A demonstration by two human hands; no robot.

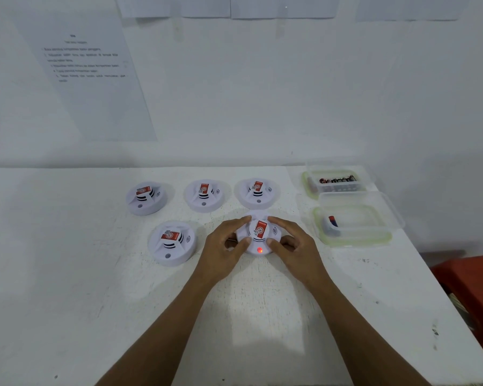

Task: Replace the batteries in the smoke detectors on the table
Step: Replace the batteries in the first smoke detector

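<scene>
Hands (pixel 226 247) (pixel 293 246) clasp detector (pixel 258 231), hiding its sides.

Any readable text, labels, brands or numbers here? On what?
Nothing legible.
White paper sheet on the wall: printed lines, blurred.
Red sticker on the held round white plastic smoke detector: too small; the other four stickers likewise.
Batteries in the far clear plastic box: print unreadable.

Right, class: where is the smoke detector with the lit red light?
In the head view, the lit detector sits right of centre in the front row, held between the left hand and right hand.
</scene>
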